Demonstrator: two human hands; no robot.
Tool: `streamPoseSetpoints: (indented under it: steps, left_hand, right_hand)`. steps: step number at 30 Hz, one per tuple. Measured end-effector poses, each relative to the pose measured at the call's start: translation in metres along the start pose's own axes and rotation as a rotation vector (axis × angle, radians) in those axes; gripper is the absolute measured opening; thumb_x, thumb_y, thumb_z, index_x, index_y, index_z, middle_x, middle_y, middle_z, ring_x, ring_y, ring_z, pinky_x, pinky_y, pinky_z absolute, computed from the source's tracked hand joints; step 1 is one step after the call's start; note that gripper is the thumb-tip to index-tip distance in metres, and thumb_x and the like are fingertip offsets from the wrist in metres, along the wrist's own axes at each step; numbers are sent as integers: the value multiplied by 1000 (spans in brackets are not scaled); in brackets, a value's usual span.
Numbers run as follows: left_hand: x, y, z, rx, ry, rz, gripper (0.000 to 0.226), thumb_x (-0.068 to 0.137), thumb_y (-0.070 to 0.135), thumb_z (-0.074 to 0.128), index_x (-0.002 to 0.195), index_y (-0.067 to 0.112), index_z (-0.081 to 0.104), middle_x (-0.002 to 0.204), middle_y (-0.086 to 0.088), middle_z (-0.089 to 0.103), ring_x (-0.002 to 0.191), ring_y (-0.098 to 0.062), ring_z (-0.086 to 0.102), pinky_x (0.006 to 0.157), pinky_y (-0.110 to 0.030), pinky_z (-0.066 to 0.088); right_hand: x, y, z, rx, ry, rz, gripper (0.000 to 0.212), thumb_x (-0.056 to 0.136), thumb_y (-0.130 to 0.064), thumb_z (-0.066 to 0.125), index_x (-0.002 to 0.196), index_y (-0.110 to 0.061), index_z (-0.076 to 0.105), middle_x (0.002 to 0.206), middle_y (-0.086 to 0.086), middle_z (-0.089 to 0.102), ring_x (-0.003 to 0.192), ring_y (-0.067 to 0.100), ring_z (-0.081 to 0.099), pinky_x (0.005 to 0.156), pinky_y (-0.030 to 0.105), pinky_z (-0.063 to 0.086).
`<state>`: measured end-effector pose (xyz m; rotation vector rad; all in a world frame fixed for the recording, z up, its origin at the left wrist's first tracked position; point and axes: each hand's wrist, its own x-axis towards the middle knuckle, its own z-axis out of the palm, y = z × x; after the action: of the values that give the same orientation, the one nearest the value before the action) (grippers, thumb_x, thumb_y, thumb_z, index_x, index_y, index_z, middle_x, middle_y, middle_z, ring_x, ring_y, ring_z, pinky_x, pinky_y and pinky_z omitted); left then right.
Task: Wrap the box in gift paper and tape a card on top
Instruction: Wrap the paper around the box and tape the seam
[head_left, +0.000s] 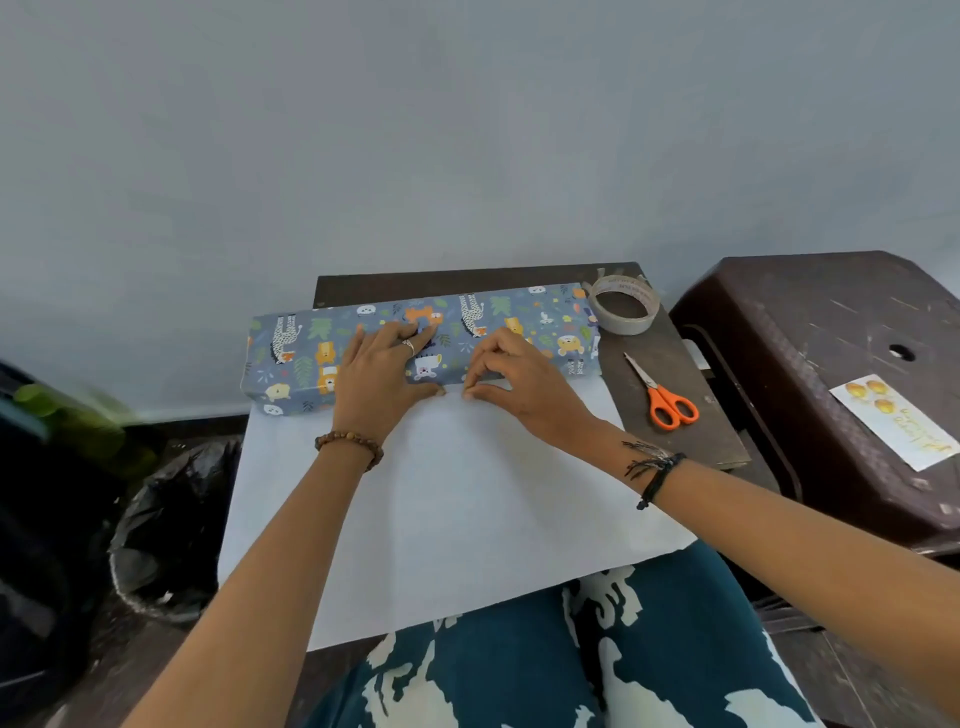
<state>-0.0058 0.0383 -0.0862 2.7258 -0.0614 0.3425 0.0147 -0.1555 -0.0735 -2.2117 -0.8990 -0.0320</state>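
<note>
left hand (382, 371) flat on box (421, 345) (papered) | right hand (511, 376) pinching paper (457, 509)

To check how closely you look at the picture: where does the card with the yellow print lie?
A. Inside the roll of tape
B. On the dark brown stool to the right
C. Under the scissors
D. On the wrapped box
B: the card lies flat on the dark brown stool, apart from the scissors, the roll of tape and the wrapped box.
</note>
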Motion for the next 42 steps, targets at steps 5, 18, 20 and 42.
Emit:
streamPoseSetpoints:
  steps: [5, 18, 20, 42]
  left_hand:
    - [-1, -4, 4, -8, 50, 27, 71, 72, 35, 76, 135, 22, 47, 132, -2, 52, 127, -22, 45, 115, -38, 12]
    - [-1, -5, 5, 16, 81, 38, 66, 76, 37, 72, 135, 22, 48, 132, -3, 51, 125, -22, 46, 115, -37, 12]
    - [-1, -4, 5, 17, 82, 35, 66, 76, 39, 71, 135, 22, 47, 133, -3, 51, 125, -22, 46, 116, -37, 11]
    - [-2, -4, 1, -2, 22, 21, 74, 71, 44, 74, 137, 24, 45, 134, 0, 48, 129, -19, 41, 117, -37, 10]
  right_hand:
    - [3, 3, 9, -126, 84, -52, 13, 85, -21, 65, 82, -9, 68, 94, 2, 53, 88, 16, 51, 78, 32, 42]
    - [11, 9, 34, -714, 363, -301, 19, 85, -22, 55, 74, -9, 63, 86, 5, 60, 73, 21, 55, 66, 30, 41]
    - [12, 9, 35, -755, 387, -330, 19, 86, -20, 56, 73, -8, 62, 83, 5, 60, 70, 22, 54, 62, 31, 43]
    - [23, -3, 21, -579, 322, -247, 52, 65, -28, 81, 93, -9, 42, 87, 8, 57, 65, 22, 53, 55, 29, 41]
